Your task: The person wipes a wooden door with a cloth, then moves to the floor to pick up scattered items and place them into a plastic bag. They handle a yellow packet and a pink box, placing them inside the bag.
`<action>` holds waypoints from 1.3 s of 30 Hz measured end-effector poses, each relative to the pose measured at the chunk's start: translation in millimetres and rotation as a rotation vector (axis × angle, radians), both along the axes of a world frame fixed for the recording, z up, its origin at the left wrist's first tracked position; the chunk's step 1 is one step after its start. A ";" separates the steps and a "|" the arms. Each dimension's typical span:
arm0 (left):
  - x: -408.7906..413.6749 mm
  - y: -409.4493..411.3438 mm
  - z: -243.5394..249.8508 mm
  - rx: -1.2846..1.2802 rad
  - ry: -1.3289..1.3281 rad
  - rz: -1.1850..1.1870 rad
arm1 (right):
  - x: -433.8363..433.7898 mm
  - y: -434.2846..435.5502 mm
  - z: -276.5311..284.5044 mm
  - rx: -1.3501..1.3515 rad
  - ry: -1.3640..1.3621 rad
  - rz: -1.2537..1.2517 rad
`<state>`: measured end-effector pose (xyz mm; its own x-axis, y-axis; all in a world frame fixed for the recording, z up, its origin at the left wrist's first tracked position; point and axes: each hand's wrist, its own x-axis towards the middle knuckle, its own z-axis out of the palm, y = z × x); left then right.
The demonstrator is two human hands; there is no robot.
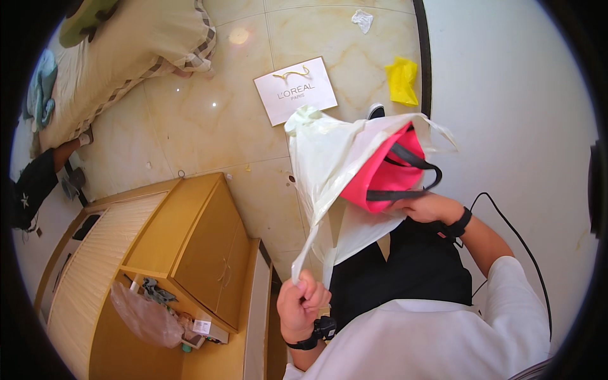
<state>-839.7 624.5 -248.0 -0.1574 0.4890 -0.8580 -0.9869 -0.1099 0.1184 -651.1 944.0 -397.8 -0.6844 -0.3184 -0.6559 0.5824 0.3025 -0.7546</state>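
Note:
My left hand [302, 301] grips one stretched handle of a white plastic carrier bag [323, 156], pulling it taut towards me. A bright pink tote bag [361, 180] with dark grey straps sits partly inside the mouth of the plastic bag. My right hand [425, 207] is at the tote's near edge and appears to hold it; its fingertips are hidden behind the pink material. The plastic bag's other handle hangs loose beyond the tote. Both bags are above the floor, in front of my legs.
On the tiled floor lie a white L'Oréal paper bag [295, 97], a yellow plastic bag [402, 81] and a crumpled white scrap [363, 21]. A wooden cabinet [199, 247] stands left, a bed [137, 42] beyond. Another person's leg [66, 154] shows far left. A white wall [503, 95] borders the right.

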 end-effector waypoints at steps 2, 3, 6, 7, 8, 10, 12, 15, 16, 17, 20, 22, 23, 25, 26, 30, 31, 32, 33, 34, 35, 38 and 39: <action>3.1 11.8 7.3 0.033 -0.037 -0.090 | -28.0 14.7 29.5 -0.238 -0.212 -0.154; 3.7 17.7 10.4 0.052 -0.060 -0.134 | -24.6 17.3 25.1 -0.127 -0.177 -0.307; 5.3 32.5 14.9 0.074 -0.097 -0.231 | -36.5 23.2 5.1 0.235 0.197 -0.554; 6.4 38.5 15.7 0.079 -0.095 -0.268 | -61.9 21.6 -2.5 0.375 0.504 -0.494; 5.9 41.3 17.5 0.082 -0.122 -0.281 | -64.5 11.0 -18.9 0.373 0.545 -0.387; 8.3 51.7 15.4 0.062 -0.088 -0.305 | -58.3 -25.3 -57.8 0.213 0.395 -0.138; 8.3 60.0 13.0 0.026 -0.036 -0.355 | -45.7 -88.7 -72.3 -0.002 0.227 -0.022; 15.6 67.9 3.9 -0.076 0.076 -0.424 | -49.5 -164.6 -64.8 -0.200 0.294 -0.027; 19.8 68.5 1.5 -0.113 0.095 -0.438 | -51.7 -186.2 -65.6 -0.238 0.259 0.002; 23.3 68.0 -1.4 -0.145 0.111 -0.458 | -51.3 -203.2 -65.0 -0.270 0.220 0.024; 28.5 60.3 -14.7 -0.276 0.163 -0.353 | -57.1 -205.6 -34.5 0.232 0.390 0.372; 29.7 48.9 -28.1 -0.387 0.244 -0.283 | -62.1 -188.5 -20.3 0.280 0.315 0.277; 27.6 43.4 -34.4 -0.453 0.274 -0.271 | -66.2 -167.3 -12.5 0.235 0.270 0.214; 22.7 35.4 -43.3 -0.568 0.328 -0.308 | -65.4 -125.4 -8.5 0.204 0.190 0.152; 23.2 23.4 -52.6 -0.566 0.311 -0.275 | -56.3 -108.0 -16.3 0.243 0.248 0.079; 29.7 21.8 -64.1 -0.577 0.272 -0.278 | -60.7 -13.3 -47.7 -0.545 -0.120 -0.611; 34.1 22.5 -67.4 -0.584 0.260 -0.290 | -64.9 18.3 -60.6 -0.708 -0.321 -0.765; 38.5 23.6 -68.8 -0.591 0.241 -0.299 | -61.6 41.6 -81.8 -0.689 -0.400 -0.981; 42.9 26.3 -70.4 -0.600 0.228 -0.308 | -53.5 62.0 -115.3 -0.577 -0.358 -1.210; 43.1 30.0 -71.3 -0.601 0.201 -0.340 | -39.4 84.4 -161.3 -0.363 -0.366 -1.314; 45.8 34.2 -71.4 -0.612 0.181 -0.371 | -22.7 111.3 -207.7 -0.191 -0.361 -1.408; 52.1 45.5 -79.0 -0.627 0.137 -0.430 | 35.6 182.1 -350.1 0.428 -0.417 -1.425; 52.5 45.7 -85.0 -0.620 0.104 -0.442 | 67.1 208.2 -395.8 0.634 -0.425 -1.210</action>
<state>-787.2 670.2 -332.9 -0.1544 -0.0404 -0.9872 -0.9040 0.4090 0.1247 -584.0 1152.1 -793.6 -0.0373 0.7284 -0.6841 0.8640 -0.3205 -0.3884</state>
